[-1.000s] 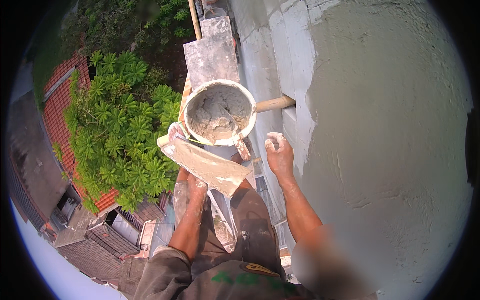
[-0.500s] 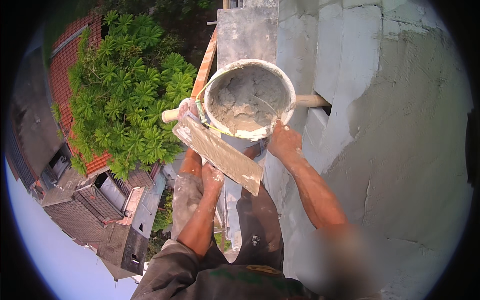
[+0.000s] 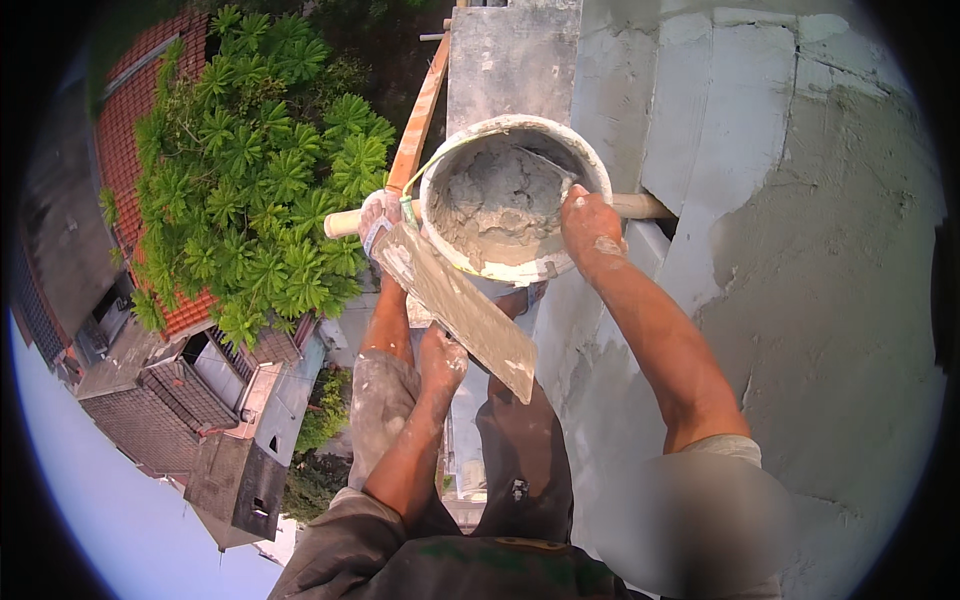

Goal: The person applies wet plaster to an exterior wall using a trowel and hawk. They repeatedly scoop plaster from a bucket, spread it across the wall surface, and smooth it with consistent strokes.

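Right hand, empty a second ago, now grips the trowel, working the mortar; left hand clasps the board.

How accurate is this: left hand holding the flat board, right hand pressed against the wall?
Wrong about the wall: the head view shows the right hand gripping the trowel at the bucket. The left hand does hold the flat board.

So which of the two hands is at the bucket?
The right hand: it grips the trowel at the rim of the white bucket. The left hand is lower down, holding the flat board.
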`<state>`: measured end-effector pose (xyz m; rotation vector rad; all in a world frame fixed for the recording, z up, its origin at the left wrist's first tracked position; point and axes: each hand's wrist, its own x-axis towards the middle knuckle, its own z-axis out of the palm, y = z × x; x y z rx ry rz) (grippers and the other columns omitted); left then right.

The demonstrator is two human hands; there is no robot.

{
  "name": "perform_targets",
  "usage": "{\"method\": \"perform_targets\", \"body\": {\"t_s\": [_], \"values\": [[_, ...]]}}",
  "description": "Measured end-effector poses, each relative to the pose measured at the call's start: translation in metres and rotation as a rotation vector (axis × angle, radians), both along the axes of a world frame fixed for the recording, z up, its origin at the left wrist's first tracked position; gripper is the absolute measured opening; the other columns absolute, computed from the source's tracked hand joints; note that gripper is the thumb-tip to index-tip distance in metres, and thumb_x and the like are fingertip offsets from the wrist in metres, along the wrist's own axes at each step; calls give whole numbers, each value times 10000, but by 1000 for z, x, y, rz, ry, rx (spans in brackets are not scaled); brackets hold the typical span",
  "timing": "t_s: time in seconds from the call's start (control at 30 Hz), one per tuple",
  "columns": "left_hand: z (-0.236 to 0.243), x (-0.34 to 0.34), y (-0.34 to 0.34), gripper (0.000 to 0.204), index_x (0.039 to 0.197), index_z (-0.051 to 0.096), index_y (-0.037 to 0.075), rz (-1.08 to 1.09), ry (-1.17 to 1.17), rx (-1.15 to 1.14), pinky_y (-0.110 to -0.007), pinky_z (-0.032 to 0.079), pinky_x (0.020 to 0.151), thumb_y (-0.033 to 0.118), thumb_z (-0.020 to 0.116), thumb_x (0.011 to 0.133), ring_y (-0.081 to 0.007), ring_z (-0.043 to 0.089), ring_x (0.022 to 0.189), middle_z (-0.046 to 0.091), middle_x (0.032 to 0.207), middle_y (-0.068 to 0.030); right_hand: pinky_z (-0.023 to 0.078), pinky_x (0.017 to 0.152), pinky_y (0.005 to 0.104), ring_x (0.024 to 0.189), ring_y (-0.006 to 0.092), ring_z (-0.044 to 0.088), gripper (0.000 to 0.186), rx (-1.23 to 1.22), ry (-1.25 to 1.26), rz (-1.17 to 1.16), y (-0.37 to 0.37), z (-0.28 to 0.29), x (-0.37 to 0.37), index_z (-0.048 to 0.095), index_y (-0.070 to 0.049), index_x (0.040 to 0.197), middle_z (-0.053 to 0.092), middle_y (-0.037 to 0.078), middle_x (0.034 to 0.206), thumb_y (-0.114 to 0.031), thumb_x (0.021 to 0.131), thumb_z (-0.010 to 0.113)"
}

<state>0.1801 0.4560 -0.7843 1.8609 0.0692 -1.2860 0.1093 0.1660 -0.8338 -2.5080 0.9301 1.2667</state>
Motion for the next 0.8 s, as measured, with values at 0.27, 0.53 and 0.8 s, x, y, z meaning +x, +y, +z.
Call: {"method": "perform_targets", "body": {"t_s": [0.27, 0.53, 0.8], "values": [[-4, -4, -16, 298, 1163, 549, -25, 920, 552, 51, -279, 525, 772, 98, 442, 913, -217, 628, 847, 628, 1037, -111, 553, 794, 398, 924, 348, 680, 350, 335, -16, -327, 39, 28, -7, 539, 74, 1155, 680, 238, 949, -63, 836, 582], [3, -4, -7, 291, 1143, 558, -48, 216, 198, 85, -272, 480, 807, -42, 462, 868, -171, 609, 903, 641, 1004, -121, 532, 832, 419, 974, 357, 664, 355, 484, 12, -606, 55, -9, 10, 637, 38, 1037, 676, 247, 998, -99, 710, 633], [29, 19, -33, 254, 1101, 609, -52, -295, -252, 335, -294, 466, 840, -41, 551, 854, -182, 612, 952, 674, 1034, -136, 531, 679, 398, 759, 333, 678, 375, 846, -5, -852, 55, 20, -31, 632, 53, 1000, 675, 242, 913, -80, 651, 593]]}}
